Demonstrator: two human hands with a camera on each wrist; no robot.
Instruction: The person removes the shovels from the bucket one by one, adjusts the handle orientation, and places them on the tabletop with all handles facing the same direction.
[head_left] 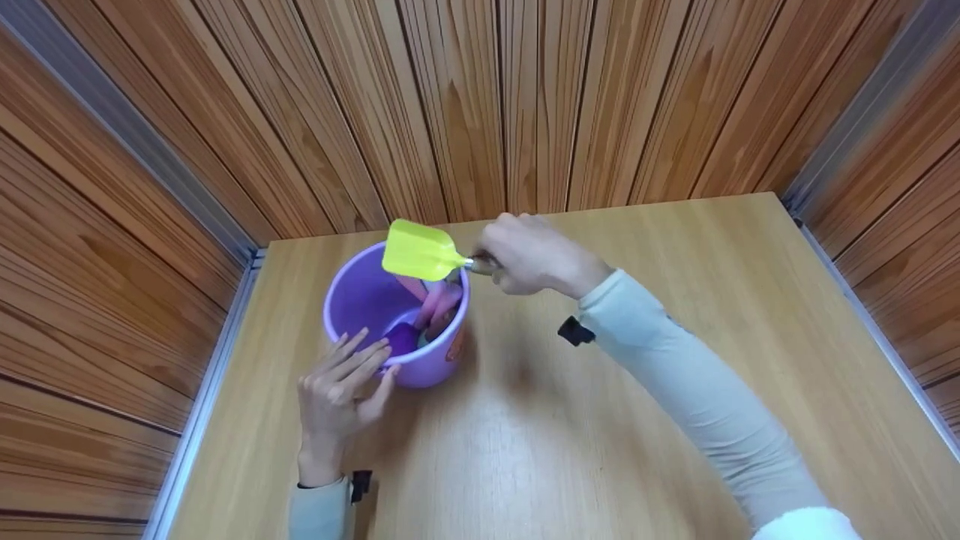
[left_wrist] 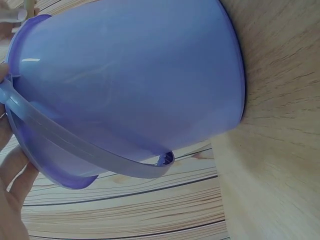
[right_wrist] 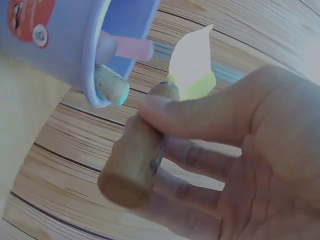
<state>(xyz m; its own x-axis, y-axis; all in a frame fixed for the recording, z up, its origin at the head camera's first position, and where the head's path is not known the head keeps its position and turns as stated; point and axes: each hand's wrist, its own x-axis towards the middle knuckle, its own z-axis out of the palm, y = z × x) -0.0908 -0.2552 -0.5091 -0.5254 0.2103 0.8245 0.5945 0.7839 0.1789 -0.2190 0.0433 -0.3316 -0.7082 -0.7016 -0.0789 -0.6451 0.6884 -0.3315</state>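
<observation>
My right hand (head_left: pixel 529 255) grips the wooden handle (right_wrist: pixel 135 160) of a small shovel with a yellow blade (head_left: pixel 420 251). The blade is raised over the far right part of a purple bucket (head_left: pixel 435 371), which stands upright on the table. My left hand (head_left: pixel 337 394) holds the bucket's near left rim, fingers over the edge and thumb at the outside. Inside the bucket lie a dark purple piece (head_left: pixel 403 339) and pink-handled tools (head_left: pixel 431 304). A wooden handle end with a green tip (right_wrist: pixel 112 85) pokes past the rim in the right wrist view.
The bucket's purple carrying handle (left_wrist: pixel 85 150) hangs down its outer side. The wooden table (head_left: pixel 600 420) extends to the right of the bucket. Wood-plank walls (head_left: pixel 480 105) with metal edge rails (head_left: pixel 202 405) enclose the back and sides.
</observation>
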